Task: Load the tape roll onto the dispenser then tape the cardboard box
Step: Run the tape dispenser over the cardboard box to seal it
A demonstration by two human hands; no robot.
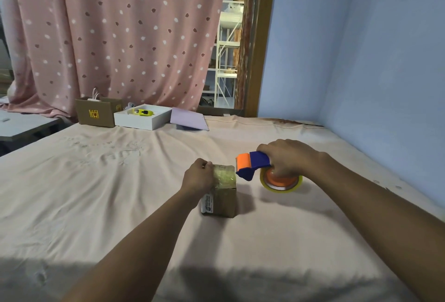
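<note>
The box (pixel 222 193) stands on the pink sheet (pixel 120 181) near the middle of the bed, its top already wrapped in glossy tape, a white label on its near-left side. The left hand (pixel 198 176) is curled against the box's top left edge, fingers pressed down there, apparently smoothing or holding the tape end. The right hand (pixel 286 157) is closed round the dispenser (pixel 255 164), blue with an orange roller, held just right of the box with its nose close to the top right corner; whether a strip joins them I cannot tell. The roll (pixel 280 182) sits on the orange hub, so loading looks done and the taping step is in hand, perhaps near its end. Next would likely be tearing the tape at the blade and pressing the end flat, with the left hand steadying the box. At the far edge a brown carton (pixel 96 115) holds something white with loops, and a white tray (pixel 139 120) holds a yellow tool (pixel 143 112); a lilac lid (pixel 189 120) leans beside it
</note>
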